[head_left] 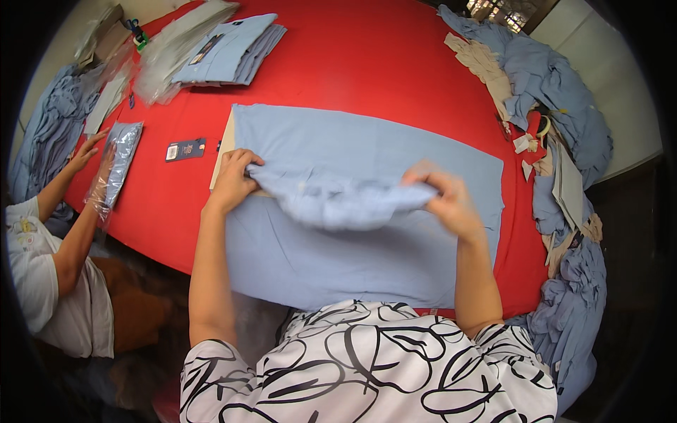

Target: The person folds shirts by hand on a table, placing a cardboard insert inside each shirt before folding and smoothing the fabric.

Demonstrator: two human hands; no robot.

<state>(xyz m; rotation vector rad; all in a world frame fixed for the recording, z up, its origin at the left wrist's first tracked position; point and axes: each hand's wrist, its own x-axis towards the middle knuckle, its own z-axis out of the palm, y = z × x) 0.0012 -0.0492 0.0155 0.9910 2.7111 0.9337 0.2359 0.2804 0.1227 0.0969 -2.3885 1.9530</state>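
Note:
A light blue garment (367, 137) lies spread on the red-covered table in front of me. Between my hands a bunched part of the same light blue cloth sags, smeared by motion. My left hand (238, 180) pinches its left end, beside a beige strip (224, 151) that shows along the garment's left edge. The other end is gripped by my right hand (446, 199), whose fingers are partly blurred. The near half of the garment hangs toward my body over the table's front edge.
Left of the garment lies a dark tag (185, 149). A co-worker's hands (99, 176) hold a clear bag (121, 158) with blue cloth. Folded blue garments (229, 53) and plastic bags (159, 70) are at the back left. Heaped blue clothes (557, 92) and a tape roll (543, 127) line the right edge.

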